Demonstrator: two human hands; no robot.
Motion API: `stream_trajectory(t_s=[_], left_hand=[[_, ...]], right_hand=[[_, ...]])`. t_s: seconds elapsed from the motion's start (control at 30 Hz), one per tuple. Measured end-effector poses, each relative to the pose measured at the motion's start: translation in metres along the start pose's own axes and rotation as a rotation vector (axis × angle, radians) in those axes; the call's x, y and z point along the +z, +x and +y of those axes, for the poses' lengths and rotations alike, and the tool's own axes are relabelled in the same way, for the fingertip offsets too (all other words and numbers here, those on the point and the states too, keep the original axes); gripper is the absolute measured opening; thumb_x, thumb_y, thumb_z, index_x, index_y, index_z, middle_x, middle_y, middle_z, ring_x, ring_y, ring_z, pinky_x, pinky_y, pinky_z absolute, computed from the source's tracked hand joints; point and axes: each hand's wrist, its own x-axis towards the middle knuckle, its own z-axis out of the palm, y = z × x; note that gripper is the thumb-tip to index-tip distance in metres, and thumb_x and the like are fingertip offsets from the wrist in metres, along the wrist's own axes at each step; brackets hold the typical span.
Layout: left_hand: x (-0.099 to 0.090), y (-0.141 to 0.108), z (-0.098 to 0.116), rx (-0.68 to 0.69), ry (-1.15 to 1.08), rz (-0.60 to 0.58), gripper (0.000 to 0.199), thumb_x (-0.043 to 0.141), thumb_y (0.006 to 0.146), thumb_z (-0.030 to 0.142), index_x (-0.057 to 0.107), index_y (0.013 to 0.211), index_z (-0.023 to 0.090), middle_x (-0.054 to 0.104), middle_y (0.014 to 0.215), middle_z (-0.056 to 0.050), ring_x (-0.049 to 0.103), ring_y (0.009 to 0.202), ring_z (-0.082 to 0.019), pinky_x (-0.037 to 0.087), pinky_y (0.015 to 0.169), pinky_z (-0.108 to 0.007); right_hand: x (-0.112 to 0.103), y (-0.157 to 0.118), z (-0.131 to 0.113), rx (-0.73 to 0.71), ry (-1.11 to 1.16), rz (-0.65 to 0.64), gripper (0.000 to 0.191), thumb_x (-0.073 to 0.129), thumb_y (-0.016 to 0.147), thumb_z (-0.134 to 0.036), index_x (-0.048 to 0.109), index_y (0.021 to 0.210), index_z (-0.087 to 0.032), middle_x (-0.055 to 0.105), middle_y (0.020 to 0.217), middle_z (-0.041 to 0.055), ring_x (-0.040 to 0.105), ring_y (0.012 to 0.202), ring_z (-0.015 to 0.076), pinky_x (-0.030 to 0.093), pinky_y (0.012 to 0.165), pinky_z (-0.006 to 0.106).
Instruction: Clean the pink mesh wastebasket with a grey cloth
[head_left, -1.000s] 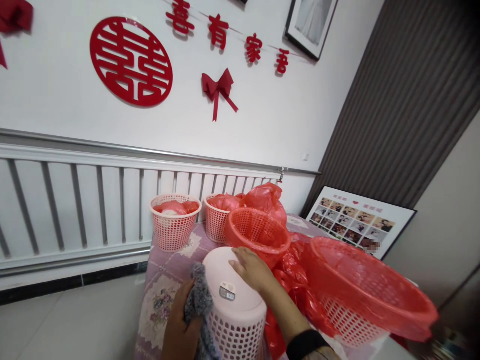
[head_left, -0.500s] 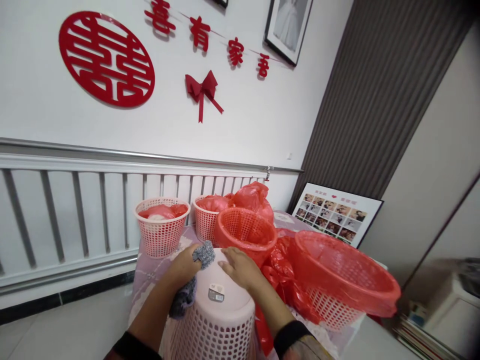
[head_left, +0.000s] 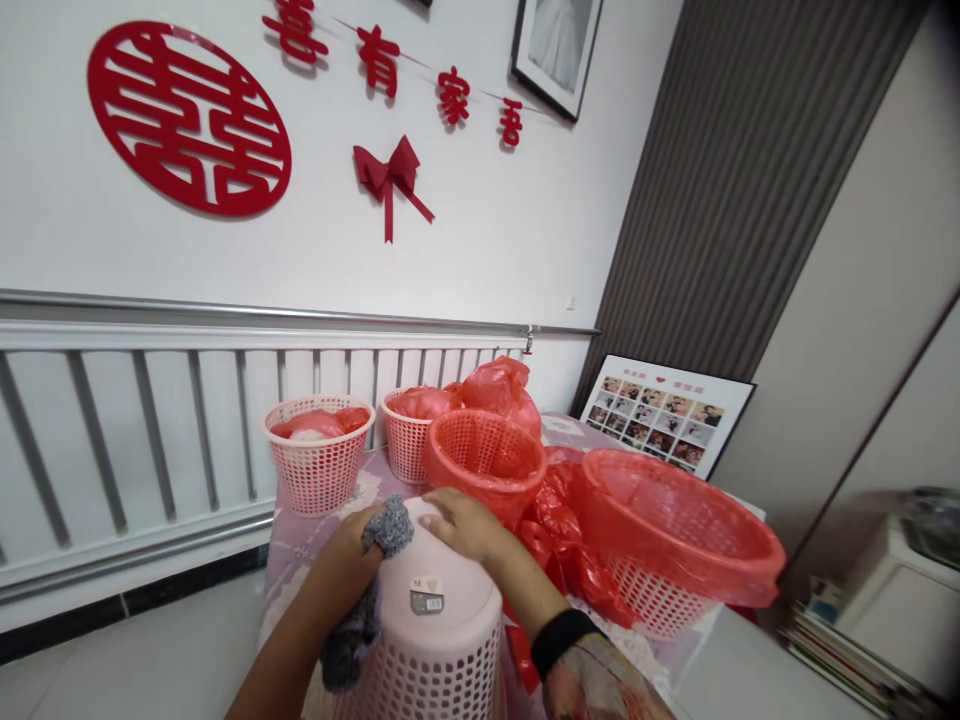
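Pink basket (head_left: 439,635), upturned.
Left hand (head_left: 345,565): grip pinching grey cloth (head_left: 388,527); right hand (head_left: 461,525) spread on top, likely steadying.

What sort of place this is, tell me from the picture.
Probably a room in a home, seemingly decorated for a wedding: a red double-happiness sign and a bow are on the wall, above a white radiator.

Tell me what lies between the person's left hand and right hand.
The head view shows fuzzy grey cloth gripped by the left hand, then part of the upturned pale-pink plastic basket, up to the right hand.
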Motion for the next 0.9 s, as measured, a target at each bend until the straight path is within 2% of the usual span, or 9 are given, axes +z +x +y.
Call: stream_trajectory(t_s=[0.2, 0.33, 0.43, 0.5, 0.6, 0.7, 0.8, 0.9], left_hand=[[0.001, -0.023, -0.007, -0.022, 0.043, 0.11, 0.057, 0.049, 0.07, 0.013, 0.064, 0.125, 0.018, 0.067, 0.135, -0.012, 0.056, 0.131, -0.028, 0.038, 0.117, -0.047], [0.003, -0.022, -0.008, -0.022, 0.035, 0.134, 0.058, 0.049, 0.069, 0.014, 0.064, 0.125, 0.017, 0.067, 0.135, -0.012, 0.056, 0.131, -0.029, 0.038, 0.117, -0.049], [0.004, -0.021, -0.007, -0.01, 0.014, 0.133, 0.058, 0.049, 0.07, 0.014, 0.063, 0.127, 0.018, 0.067, 0.135, -0.011, 0.056, 0.131, -0.029, 0.038, 0.118, -0.048], [0.004, -0.022, -0.007, -0.008, 0.0, 0.134, 0.059, 0.049, 0.071, 0.015, 0.061, 0.129, 0.018, 0.066, 0.137, -0.011, 0.056, 0.131, -0.029, 0.038, 0.118, -0.048], [0.004, -0.024, -0.007, -0.01, -0.018, 0.145, 0.061, 0.047, 0.072, 0.015, 0.058, 0.132, 0.016, 0.064, 0.139, -0.012, 0.054, 0.133, -0.028, 0.036, 0.119, -0.048], [0.006, -0.026, -0.007, -0.015, -0.032, 0.153, 0.06, 0.046, 0.073, 0.015, 0.058, 0.131, 0.018, 0.063, 0.14, -0.011, 0.054, 0.134, -0.027, 0.036, 0.119, -0.046], [0.012, -0.028, -0.005, -0.041, -0.031, 0.179, 0.058, 0.047, 0.075, 0.016, 0.057, 0.132, 0.017, 0.061, 0.141, -0.013, 0.052, 0.135, -0.028, 0.034, 0.12, -0.049], [0.021, -0.032, -0.001, -0.056, -0.029, 0.204, 0.057, 0.046, 0.077, 0.018, 0.053, 0.134, 0.016, 0.058, 0.143, -0.015, 0.048, 0.139, -0.03, 0.031, 0.122, -0.05]], right_hand=[[0.008, 0.014, -0.005, -0.033, 0.067, 0.047, 0.048, 0.062, 0.09, -0.041, 0.066, 0.13, -0.015, 0.07, 0.131, 0.0133, 0.066, 0.117, 0.0277, 0.05, 0.104, 0.039], [0.004, 0.014, -0.001, 0.061, 0.099, 0.253, 0.046, 0.05, 0.094, -0.034, 0.062, 0.133, -0.012, 0.066, 0.136, 0.0139, 0.061, 0.126, 0.0237, 0.043, 0.112, 0.037], [0.0, 0.0, 0.0, 0.179, 0.095, 0.408, 0.05, 0.04, 0.096, -0.03, 0.057, 0.136, -0.005, 0.061, 0.139, 0.0204, 0.056, 0.131, 0.0265, 0.04, 0.116, 0.043], [0.002, -0.015, -0.004, 0.237, 0.093, 0.433, 0.053, 0.044, 0.093, -0.031, 0.056, 0.136, -0.003, 0.058, 0.142, 0.0228, 0.052, 0.136, 0.03, 0.037, 0.117, 0.047], [0.011, -0.038, -0.016, 0.33, 0.104, 0.344, 0.059, 0.052, 0.091, -0.036, 0.054, 0.142, -0.007, 0.048, 0.153, 0.0209, 0.041, 0.146, 0.0323, 0.031, 0.122, 0.049], [0.018, -0.047, -0.027, 0.375, 0.081, 0.238, 0.063, 0.05, 0.094, -0.043, 0.049, 0.148, -0.01, 0.043, 0.158, 0.0173, 0.034, 0.15, 0.0311, 0.025, 0.124, 0.048], [0.013, -0.039, -0.027, 0.363, 0.038, 0.153, 0.066, 0.048, 0.096, -0.046, 0.045, 0.151, -0.01, 0.043, 0.159, 0.0153, 0.035, 0.15, 0.0301, 0.024, 0.125, 0.045], [-0.001, -0.025, -0.017, 0.341, 0.0, 0.01, 0.074, 0.048, 0.097, -0.051, 0.035, 0.156, -0.009, 0.035, 0.163, 0.0157, 0.03, 0.152, 0.0296, 0.021, 0.126, 0.043]])
